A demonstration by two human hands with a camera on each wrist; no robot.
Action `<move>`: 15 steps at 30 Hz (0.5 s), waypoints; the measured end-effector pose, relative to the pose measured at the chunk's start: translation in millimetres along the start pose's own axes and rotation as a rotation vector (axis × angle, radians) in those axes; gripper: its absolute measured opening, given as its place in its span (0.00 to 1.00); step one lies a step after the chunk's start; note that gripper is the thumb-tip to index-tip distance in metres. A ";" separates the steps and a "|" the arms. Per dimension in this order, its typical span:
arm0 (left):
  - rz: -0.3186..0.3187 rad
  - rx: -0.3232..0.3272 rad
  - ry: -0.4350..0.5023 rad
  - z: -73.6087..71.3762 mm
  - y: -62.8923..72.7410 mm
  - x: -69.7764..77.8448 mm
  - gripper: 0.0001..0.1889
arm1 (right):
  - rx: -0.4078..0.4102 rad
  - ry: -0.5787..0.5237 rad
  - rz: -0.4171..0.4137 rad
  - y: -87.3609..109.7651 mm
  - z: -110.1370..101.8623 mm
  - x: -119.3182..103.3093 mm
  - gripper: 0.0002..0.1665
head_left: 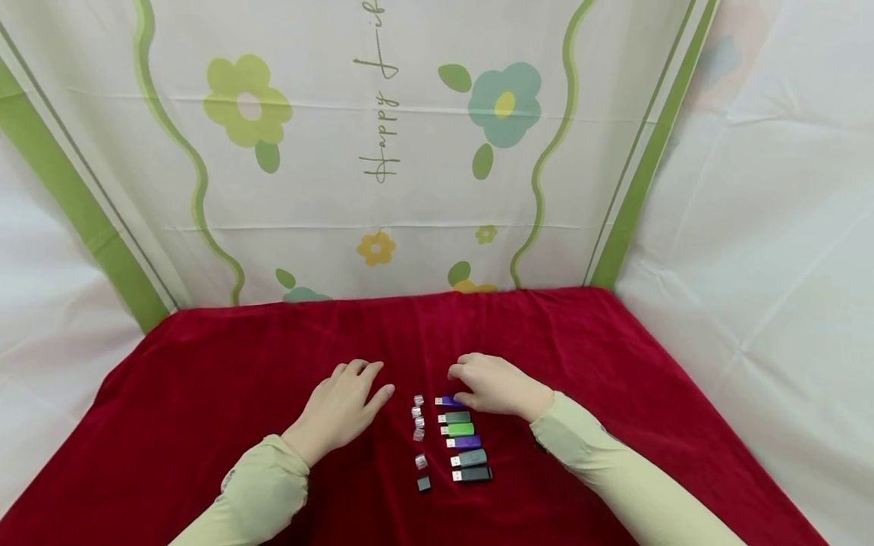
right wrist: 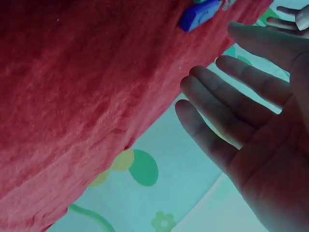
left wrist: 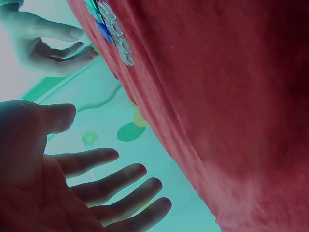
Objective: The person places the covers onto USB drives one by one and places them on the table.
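Several USB flash drives lie in a column on the red cloth, metal plugs pointing left: a black one point(head_left: 472, 474), two grey ones, a bright green one point(head_left: 460, 430) and two purple ones. Left of them runs a column of several clear caps point(head_left: 419, 422), with a black cap point(head_left: 424, 483) nearest me. My right hand point(head_left: 497, 385) hovers by the farthest purple flash drive point(head_left: 447, 401), partly covering it; in the right wrist view its fingers are loosely bent and hold nothing. To the left of the caps, my left hand point(head_left: 337, 407) has its fingers spread, holding nothing.
Red velvet cloth point(head_left: 273, 356) covers the table. Behind it hangs a white curtain point(head_left: 328, 174) with printed flowers, and white fabric walls point(head_left: 765, 265) stand at both sides.
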State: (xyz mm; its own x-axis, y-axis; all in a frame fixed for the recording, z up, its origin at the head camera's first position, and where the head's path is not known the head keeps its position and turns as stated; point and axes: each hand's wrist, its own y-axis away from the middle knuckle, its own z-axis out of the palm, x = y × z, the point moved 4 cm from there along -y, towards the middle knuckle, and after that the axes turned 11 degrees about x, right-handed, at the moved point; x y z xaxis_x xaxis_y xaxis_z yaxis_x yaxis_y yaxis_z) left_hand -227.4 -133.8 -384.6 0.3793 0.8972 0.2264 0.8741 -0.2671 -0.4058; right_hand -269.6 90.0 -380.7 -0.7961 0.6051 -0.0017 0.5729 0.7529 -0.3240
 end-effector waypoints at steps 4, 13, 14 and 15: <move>-0.002 -0.001 0.003 2.8 -1.3 1.7 0.26 | -0.029 -0.007 -0.056 -7.3 3.7 -5.4 0.08; -0.008 -0.014 0.005 6.9 -1.6 2.3 0.26 | -0.082 0.000 -0.016 -11.6 14.2 -7.2 0.09; -0.010 -0.017 0.005 7.5 -1.5 2.0 0.26 | -0.087 0.001 -0.008 -11.7 15.8 -6.7 0.09; -0.012 -0.020 0.006 8.1 -1.4 1.7 0.26 | -0.093 0.001 -0.002 -11.7 17.4 -6.3 0.08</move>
State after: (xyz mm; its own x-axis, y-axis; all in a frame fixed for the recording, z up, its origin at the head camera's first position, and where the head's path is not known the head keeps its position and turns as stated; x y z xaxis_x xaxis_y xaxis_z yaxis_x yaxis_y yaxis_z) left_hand -230.5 -129.0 -390.8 0.3704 0.8983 0.2363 0.8844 -0.2632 -0.3855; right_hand -274.6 72.8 -393.4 -0.7973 0.6035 -0.0005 0.5868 0.7750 -0.2345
